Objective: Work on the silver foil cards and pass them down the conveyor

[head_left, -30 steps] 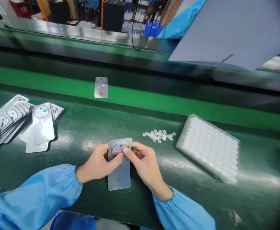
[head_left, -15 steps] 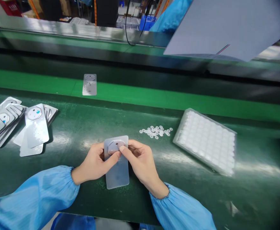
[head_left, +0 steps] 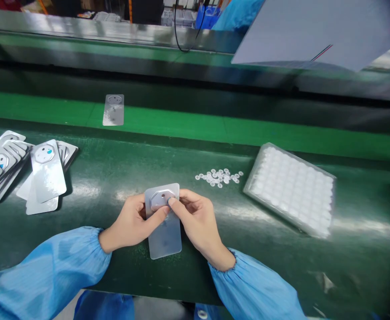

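A flat grey plate [head_left: 165, 238] with rounded corners and a raised octagonal part near its top is held between both hands, above the bench's front edge. My left hand [head_left: 133, 221] grips its left side, thumb lying across the front below the octagon. On the right side, my right hand [head_left: 198, 222] pinches the plate, its thumb pressed on the octagon's lower right; whatever lies under that thumb is hidden. The fingers behind the plate are mostly out of sight. Small clear rings [head_left: 219, 177] lie scattered beyond my right hand.
Similar plates [head_left: 48, 178] are heaped at the left. One more plate [head_left: 114, 111] lies on the bright green conveyor belt [head_left: 181, 122]. A clear tray [head_left: 291, 191] of white round pieces sits at the right. A large pale sheet [head_left: 315, 31] hangs at the upper right.
The view has shifted slightly, so the lone plate on the belt appears farther left. Both hands keep their hold; the plate's octagon is tilted a little more toward me.
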Demonstrator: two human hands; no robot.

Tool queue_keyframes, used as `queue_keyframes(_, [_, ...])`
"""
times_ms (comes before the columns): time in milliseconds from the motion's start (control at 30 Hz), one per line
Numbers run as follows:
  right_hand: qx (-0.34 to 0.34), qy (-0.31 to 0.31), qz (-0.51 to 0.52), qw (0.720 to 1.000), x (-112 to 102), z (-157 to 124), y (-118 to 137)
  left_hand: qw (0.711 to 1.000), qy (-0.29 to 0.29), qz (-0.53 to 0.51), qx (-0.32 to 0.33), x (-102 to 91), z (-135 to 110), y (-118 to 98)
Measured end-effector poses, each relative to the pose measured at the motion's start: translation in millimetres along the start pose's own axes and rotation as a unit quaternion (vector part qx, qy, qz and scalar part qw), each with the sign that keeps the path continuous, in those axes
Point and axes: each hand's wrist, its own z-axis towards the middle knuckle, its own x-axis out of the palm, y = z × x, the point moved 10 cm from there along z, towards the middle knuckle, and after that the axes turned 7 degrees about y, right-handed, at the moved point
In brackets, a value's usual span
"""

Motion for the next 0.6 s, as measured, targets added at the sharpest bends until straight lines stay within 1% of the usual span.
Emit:
queue_keyframes(100, [-0.01, 0.005, -0.018, 1.0, -0.1, 0.0, 2.2, 1.0, 0.0, 0.007, 0.006, -0.2, 0.7, -1.2])
queue_keyframes(200, [-0.01, 0.005, -0.015, 1.0, -0.6, 0.8, 1.3, 1.0, -0.001, 0.013, 0.009, -0.6, 0.2, -1.1])
queue_keyframes(367, [0.001, -0.01, -0.012, 1.0, -3.0, 0.8, -1.6, 1.0, -0.009, -0.008, 0.009, -1.9, -1.3, 1.1])
queue_keyframes(600, [-0.006, -0.007, -0.02, 1.0, -3.2, 1.5, 1.0, 0.999, 0.002, -0.032, 0.013, 0.8, 0.8, -0.9])
